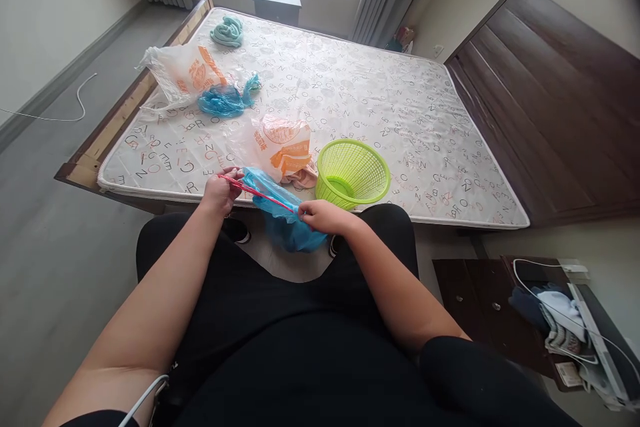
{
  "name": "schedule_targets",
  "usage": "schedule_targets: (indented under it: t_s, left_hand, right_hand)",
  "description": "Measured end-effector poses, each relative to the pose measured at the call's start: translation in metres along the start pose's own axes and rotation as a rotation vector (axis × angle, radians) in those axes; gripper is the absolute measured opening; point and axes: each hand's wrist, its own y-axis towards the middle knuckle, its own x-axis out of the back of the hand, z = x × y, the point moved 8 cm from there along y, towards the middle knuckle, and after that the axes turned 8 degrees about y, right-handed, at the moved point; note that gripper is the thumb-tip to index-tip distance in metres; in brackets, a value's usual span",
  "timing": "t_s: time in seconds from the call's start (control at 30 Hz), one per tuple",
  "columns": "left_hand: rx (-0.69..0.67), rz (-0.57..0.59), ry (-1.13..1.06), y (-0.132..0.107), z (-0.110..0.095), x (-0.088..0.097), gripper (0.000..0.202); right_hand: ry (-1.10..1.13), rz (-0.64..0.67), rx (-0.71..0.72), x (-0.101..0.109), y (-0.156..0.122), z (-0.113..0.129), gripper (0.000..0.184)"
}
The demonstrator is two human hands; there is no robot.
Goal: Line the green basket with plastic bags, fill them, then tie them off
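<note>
Holding a thin blue plastic bag (pixel 283 223) up in front of the body, a person sits at the edge of a bed, and the head view looks down on it all. The bag sags between the two hands and hangs past the mattress edge, over the person's black-clad lap. A thin red strip (pixel 257 191) runs along its top, pulled tight. The left hand (pixel 219 192) is curled and pinches one end of the strip, while the right hand (pixel 323 217) has its fingers pressed together on the other end. The bag looks very light, soft and slippery, and it may tear easily, so the red strip seems the best place to hold it. Just beside the hands on the white mattress (pixel 410 147), with its letter print, lie a white plastic bag with orange print (pixel 283 147) and a soft pink cloth (pixel 303 178). A lime-green plastic basket (pixel 353 173), full of little holes, leans there too. Farther up are a crumpled blue plastic bag (pixel 225 100), a white and orange plastic bag (pixel 183 73) and a rolled teal towel (pixel 227 32).
</note>
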Motion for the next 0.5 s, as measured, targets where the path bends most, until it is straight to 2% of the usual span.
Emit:
schedule_targets:
  t_s: [0.07,0.13,0.2,0.27,0.33,0.37,0.43,0.5]
  left_hand:
    - [0.053,0.062,-0.04,-0.008,0.0,-0.009,0.008]
    - [0.132,0.206,-0.021,-0.018,0.007,-0.026,0.009]
    - [0.182,0.398,0.017,-0.033,0.014,-0.046,0.015]
    - [0.208,0.635,0.078,-0.054,0.019,-0.066,0.018]
    - [0.249,0.884,0.174,-0.082,0.027,-0.082,0.032]
    - [0.272,0.988,0.225,-0.097,0.031,-0.087,0.043]
    - [0.305,1.115,0.304,-0.118,0.038,-0.093,0.06]
    - [0.31,1.151,0.335,-0.127,0.04,-0.097,0.065]
  right_hand:
    - [-0.05,-0.056,-0.053,0.005,0.004,-0.012,0.015]
    - [-0.14,-0.118,-0.095,0.008,0.006,-0.017,0.02]
    - [-0.241,-0.239,-0.099,0.012,0.008,-0.017,0.033]
    - [-0.308,-0.38,-0.075,0.015,0.009,-0.016,0.056]
    - [-0.309,-0.434,-0.056,0.012,0.013,-0.018,0.077]
    - [-0.282,-0.412,-0.037,0.007,0.016,-0.02,0.085]
    - [-0.164,-0.267,0.048,-0.009,0.023,-0.02,0.087]
    - [0.018,-0.041,0.152,-0.031,0.026,-0.014,0.069]
